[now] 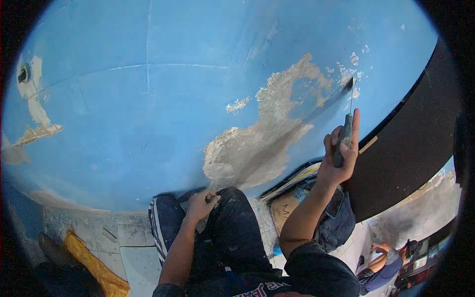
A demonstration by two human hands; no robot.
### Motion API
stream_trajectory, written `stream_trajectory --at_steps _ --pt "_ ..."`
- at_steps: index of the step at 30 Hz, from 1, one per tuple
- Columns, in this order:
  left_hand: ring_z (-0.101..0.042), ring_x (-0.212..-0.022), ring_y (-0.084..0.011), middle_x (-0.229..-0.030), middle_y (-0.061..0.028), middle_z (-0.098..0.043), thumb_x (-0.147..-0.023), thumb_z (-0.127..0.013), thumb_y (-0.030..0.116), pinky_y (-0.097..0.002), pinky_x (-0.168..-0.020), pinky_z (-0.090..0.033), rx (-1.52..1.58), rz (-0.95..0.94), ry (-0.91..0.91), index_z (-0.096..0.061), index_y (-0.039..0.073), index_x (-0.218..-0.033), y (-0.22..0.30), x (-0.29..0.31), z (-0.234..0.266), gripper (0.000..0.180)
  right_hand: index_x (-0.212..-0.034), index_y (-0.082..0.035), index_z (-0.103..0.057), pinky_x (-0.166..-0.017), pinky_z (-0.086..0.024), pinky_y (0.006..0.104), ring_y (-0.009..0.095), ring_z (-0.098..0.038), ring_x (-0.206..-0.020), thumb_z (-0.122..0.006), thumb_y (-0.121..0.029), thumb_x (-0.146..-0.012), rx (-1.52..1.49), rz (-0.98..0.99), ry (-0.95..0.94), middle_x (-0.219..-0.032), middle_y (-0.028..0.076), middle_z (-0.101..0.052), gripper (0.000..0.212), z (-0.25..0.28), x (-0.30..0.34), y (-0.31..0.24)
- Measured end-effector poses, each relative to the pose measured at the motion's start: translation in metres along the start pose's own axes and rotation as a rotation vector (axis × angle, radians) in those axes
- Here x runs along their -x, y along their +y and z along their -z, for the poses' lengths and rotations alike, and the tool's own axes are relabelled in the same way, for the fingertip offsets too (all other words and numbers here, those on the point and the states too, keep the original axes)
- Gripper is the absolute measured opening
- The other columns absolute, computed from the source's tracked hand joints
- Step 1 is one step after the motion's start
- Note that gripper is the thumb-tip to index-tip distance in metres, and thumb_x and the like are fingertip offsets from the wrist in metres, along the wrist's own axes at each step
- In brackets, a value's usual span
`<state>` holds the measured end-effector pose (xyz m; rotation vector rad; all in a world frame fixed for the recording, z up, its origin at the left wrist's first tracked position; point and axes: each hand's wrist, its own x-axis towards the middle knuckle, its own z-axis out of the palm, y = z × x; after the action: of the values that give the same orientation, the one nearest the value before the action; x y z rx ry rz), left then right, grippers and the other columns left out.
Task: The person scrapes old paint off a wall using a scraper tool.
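My right hand [342, 154] is raised at the wall and closed round the dark handle of a scraper [348, 132], with the index finger stretched along it. The thin blade points up to a chipped spot where pale filler shows through the blue paint of the wall [163, 119]. Left of the blade spreads a large bare grey patch [277, 116], crossed by a shadow. My left hand [202, 204] rests low over my thighs, its fingers curled closed. Whatever they may hold is hidden.
A big dark panel [405, 133] borders the wall at the right. Beneath my right arm are a cardboard box [283, 212] and a dark bag or cloth [336, 225]. Yellow sheeting [91, 265] lies on the tiles at lower left. Another person [383, 270] crouches at lower right.
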<state>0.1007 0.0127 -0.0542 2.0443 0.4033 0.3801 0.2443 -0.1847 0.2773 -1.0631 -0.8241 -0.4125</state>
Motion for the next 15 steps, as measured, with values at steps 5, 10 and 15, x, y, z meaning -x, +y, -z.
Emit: stream_trajectory --at_steps 5,10,15 --pt "-0.069 -0.075 -0.0290 -0.080 -0.0127 -0.070 -0.086 -0.075 0.036 -0.0407 -0.069 -0.054 -0.007 -0.036 0.023 -0.070 0.006 -0.096 -0.007 0.000 -0.001 0.032 -0.154 -0.006 -0.031 -0.053 -0.033 0.0199 0.007 -0.040 -0.061 -0.050 -0.012 -0.091 0.434 0.003 0.040 -0.084 0.002 -0.050 0.066 -0.005 0.005 0.002" --pt "-0.069 -0.075 -0.0295 -0.082 -0.0133 -0.071 -0.086 -0.074 0.036 -0.0414 -0.070 -0.054 -0.011 -0.016 -0.006 -0.070 0.006 -0.096 -0.003 0.000 0.002 0.032 -0.156 -0.011 -0.027 -0.062 -0.034 0.0214 0.008 -0.040 -0.068 -0.050 -0.020 -0.098 0.563 -0.174 0.086 -0.080 -0.001 -0.045 0.063 -0.011 0.014 -0.016" --pt "-0.070 -0.075 -0.0298 -0.081 -0.0140 -0.071 -0.087 -0.074 0.036 -0.0410 -0.070 -0.054 -0.018 -0.028 0.009 -0.069 0.005 -0.097 -0.001 0.000 0.004 0.033 -0.156 -0.013 -0.028 -0.064 -0.035 0.0213 0.008 -0.040 -0.069 -0.048 -0.018 -0.100 0.543 -0.185 0.093 -0.085 0.000 -0.047 0.059 -0.008 0.005 -0.013"
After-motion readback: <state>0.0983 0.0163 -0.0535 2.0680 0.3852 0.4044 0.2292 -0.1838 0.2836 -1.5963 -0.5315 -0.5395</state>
